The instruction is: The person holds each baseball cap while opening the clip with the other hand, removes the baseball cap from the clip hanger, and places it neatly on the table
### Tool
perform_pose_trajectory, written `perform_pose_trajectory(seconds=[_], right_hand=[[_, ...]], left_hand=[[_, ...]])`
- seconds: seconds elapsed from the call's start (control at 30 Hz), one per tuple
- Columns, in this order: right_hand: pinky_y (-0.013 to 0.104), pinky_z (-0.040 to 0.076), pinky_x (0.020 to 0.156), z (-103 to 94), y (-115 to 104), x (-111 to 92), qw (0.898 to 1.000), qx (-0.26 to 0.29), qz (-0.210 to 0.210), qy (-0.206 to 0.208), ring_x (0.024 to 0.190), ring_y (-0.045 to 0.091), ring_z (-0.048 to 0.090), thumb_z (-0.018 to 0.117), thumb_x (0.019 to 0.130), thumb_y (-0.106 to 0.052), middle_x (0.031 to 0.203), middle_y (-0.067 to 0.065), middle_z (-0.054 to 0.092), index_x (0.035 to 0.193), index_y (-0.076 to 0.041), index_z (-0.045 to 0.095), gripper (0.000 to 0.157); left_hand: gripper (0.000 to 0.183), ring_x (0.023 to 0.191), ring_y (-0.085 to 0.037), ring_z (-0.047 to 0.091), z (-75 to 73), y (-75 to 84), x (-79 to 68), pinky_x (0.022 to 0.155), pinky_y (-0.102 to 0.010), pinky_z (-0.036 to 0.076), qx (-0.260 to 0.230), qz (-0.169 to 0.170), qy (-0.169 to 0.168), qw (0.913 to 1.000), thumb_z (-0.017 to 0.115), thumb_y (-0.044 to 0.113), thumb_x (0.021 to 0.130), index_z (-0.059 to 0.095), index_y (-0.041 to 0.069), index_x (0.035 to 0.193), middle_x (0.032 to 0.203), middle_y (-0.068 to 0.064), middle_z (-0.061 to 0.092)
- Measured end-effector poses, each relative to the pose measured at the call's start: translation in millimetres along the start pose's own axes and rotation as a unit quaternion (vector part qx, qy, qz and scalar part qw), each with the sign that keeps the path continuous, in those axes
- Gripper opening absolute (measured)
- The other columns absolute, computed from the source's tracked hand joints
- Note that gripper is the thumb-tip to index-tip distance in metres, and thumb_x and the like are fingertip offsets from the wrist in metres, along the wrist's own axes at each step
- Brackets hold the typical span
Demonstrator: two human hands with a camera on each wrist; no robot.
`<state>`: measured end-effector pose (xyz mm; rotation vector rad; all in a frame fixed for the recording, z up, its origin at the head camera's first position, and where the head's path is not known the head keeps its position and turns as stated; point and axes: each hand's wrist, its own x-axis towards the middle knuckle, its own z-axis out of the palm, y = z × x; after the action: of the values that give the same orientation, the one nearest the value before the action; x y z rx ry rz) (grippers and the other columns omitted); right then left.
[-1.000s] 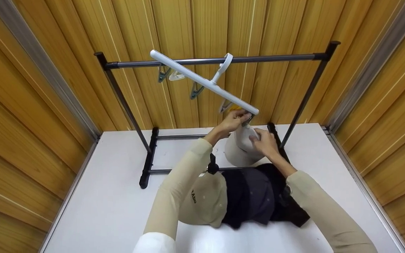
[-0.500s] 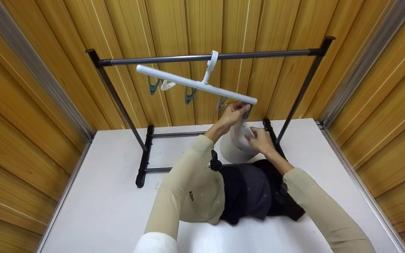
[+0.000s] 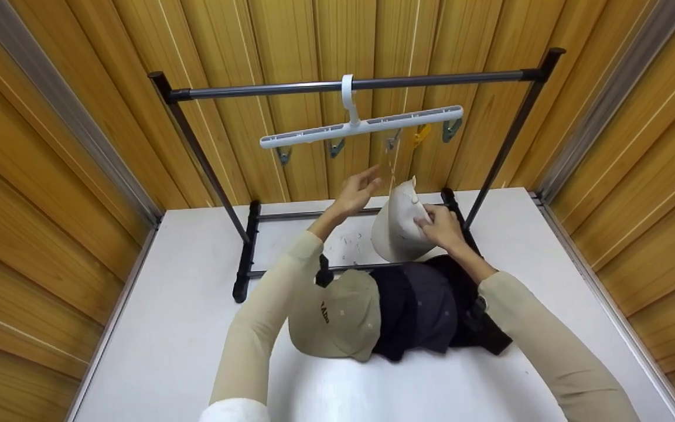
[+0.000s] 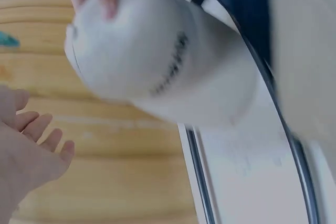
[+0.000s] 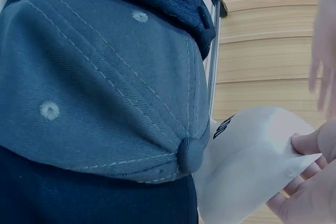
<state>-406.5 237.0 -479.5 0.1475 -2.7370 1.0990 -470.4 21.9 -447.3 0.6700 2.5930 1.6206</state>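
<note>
My right hand (image 3: 444, 226) pinches a white cap (image 3: 399, 228) by the edge of its crown, thumb on the outside in the right wrist view. The cap hangs brim down between the rack's legs; dark lettering shows on its front in the left wrist view. My left hand (image 3: 356, 192) is held apart from the cap, to its left, fingers loosely spread with nothing in them. Above both hands a white clip hanger (image 3: 314, 135) hangs by its hook from the rack's bar (image 3: 431, 81). A grey-green clip (image 3: 450, 130) sits at its right end, a yellow clip (image 3: 422, 135) beside it.
A row of overlapping caps lies in front of the rack: a beige cap (image 3: 337, 316) at left, then a navy cap (image 3: 393, 305), a dark grey cap (image 3: 429, 308) and a black one at right. Wood-patterned walls (image 3: 68, 176) enclose the white table (image 3: 197, 328).
My left hand has let go of the hanger's right-end clip and drawn back left. The hanger's right end has swung up, and the white cap is now off it, still in my right hand.
</note>
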Motion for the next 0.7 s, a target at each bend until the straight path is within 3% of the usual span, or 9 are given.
perform_pose_trajectory(seconds=[0.1,0.23,0.37,0.47,0.53,0.57,0.7], right_hand=[[0.052,0.047,0.085,-1.0,1,4,1.0,0.002,-0.005,0.005,0.097,0.038,0.064,0.062,0.089,-0.01,0.104,0.02,0.072,0.108,0.0,0.069,0.022],[0.054,0.047,0.089,1.3,0,12,1.0,0.013,-0.004,0.006,0.105,0.041,0.064,0.061,0.09,-0.008,0.109,0.021,0.07,0.112,0.001,0.068,0.025],[0.052,0.046,0.094,4.5,-2,21,1.0,0.028,0.009,0.007,0.113,0.04,0.061,0.057,0.093,-0.009,0.116,0.022,0.068,0.116,0.001,0.066,0.027],[0.041,0.048,0.092,5.0,-3,27,0.995,0.085,0.048,0.014,0.11,0.033,0.061,0.052,0.097,-0.012,0.119,0.022,0.066,0.123,0.0,0.062,0.03],[0.031,0.048,0.087,4.5,-3,31,0.981,0.173,0.087,0.004,0.105,0.026,0.06,0.046,0.101,-0.014,0.122,0.023,0.062,0.133,-0.001,0.055,0.036],[0.027,0.047,0.085,3.9,-2,33,0.968,0.227,0.107,-0.006,0.104,0.022,0.058,0.043,0.102,-0.016,0.126,0.022,0.058,0.138,-0.001,0.05,0.039],[0.019,0.046,0.085,0.6,3,38,0.895,0.411,0.16,-0.064,0.107,0.012,0.05,0.032,0.106,-0.02,0.141,0.017,0.04,0.154,-0.006,0.022,0.051]], left_hand=[[0.049,0.138,-0.029,0.043,-22.3,-18.3,-16.3,0.116,-0.042,0.033,0.133,0.026,0.012,0.9907,0.051,0.023,0.1,0.044,0.006,0.145,0.145,-0.013,0.05],[0.049,0.138,-0.034,0.042,-49.3,-42.4,-40.6,0.114,-0.052,0.032,0.262,0.046,0.028,0.9635,0.056,0.023,0.097,0.047,0.007,0.143,0.145,-0.014,0.051],[0.049,0.139,-0.037,0.04,-69.8,-59.7,-64.0,0.112,-0.058,0.031,0.334,0.038,0.038,0.941,0.06,0.022,0.095,0.049,0.007,0.141,0.146,-0.016,0.049],[0.05,0.139,-0.038,0.04,-81.7,-68.1,-77.9,0.112,-0.06,0.03,0.358,0.036,0.041,0.9323,0.061,0.023,0.095,0.049,0.007,0.141,0.146,-0.017,0.049],[0.051,0.139,-0.037,0.04,-88.7,-72.2,-86.2,0.113,-0.059,0.029,0.373,0.038,0.043,0.9261,0.061,0.024,0.095,0.049,0.008,0.142,0.145,-0.017,0.049],[0.052,0.14,-0.037,0.039,-92.0,-74.1,-90.2,0.114,-0.059,0.027,0.38,0.039,0.045,0.9232,0.061,0.024,0.095,0.049,0.008,0.142,0.145,-0.017,0.049],[0.053,0.142,-0.034,0.037,-104.9,-81.6,-107.5,0.117,-0.057,0.021,0.405,0.035,0.053,0.9123,0.062,0.026,0.094,0.048,0.009,0.143,0.147,-0.016,0.047]])
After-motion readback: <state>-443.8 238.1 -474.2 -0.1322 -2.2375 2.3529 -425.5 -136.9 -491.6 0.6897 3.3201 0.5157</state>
